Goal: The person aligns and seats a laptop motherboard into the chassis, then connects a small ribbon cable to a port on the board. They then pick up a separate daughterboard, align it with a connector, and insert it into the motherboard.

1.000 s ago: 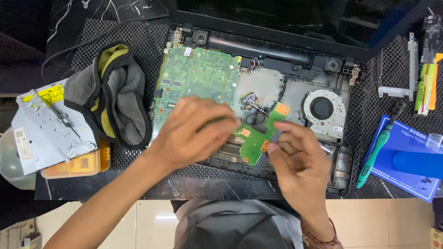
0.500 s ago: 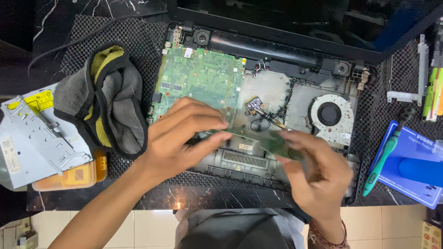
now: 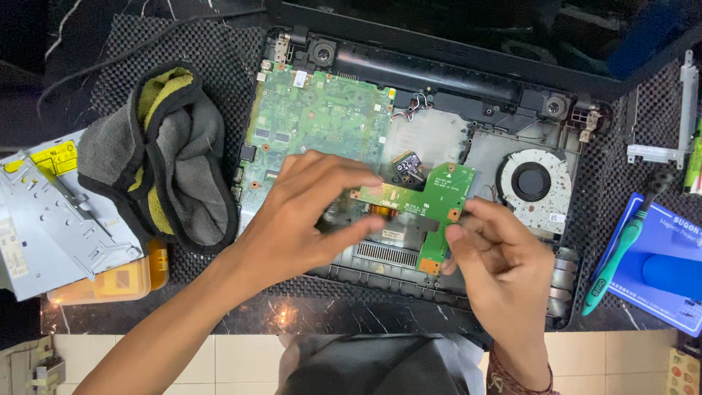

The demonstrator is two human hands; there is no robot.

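Observation:
An opened laptop base [image 3: 453, 110] lies on a black mesh mat, with its large green motherboard [image 3: 314, 121] at the left and a round cooling fan [image 3: 534, 183] at the right. Over the middle of the base, both hands hold a small green L-shaped circuit board [image 3: 431, 201], face up. My left hand [image 3: 307, 219] pinches the board's left end with fingertips. My right hand [image 3: 497, 271] grips its lower right edge between thumb and fingers. A small black connector part [image 3: 407, 167] sits just above the board.
A grey and yellow cloth [image 3: 164, 157] lies left of the laptop. A silver metal drive bracket [image 3: 51, 219] rests on an orange box [image 3: 110, 281] at the far left. A teal screwdriver [image 3: 610, 267] and blue mat [image 3: 658, 271] lie at right, with a metal bracket [image 3: 684, 110] above.
The small green board was edge-on and blurred half a second ago; it is now turned flat and face up, held a little higher between both hands.

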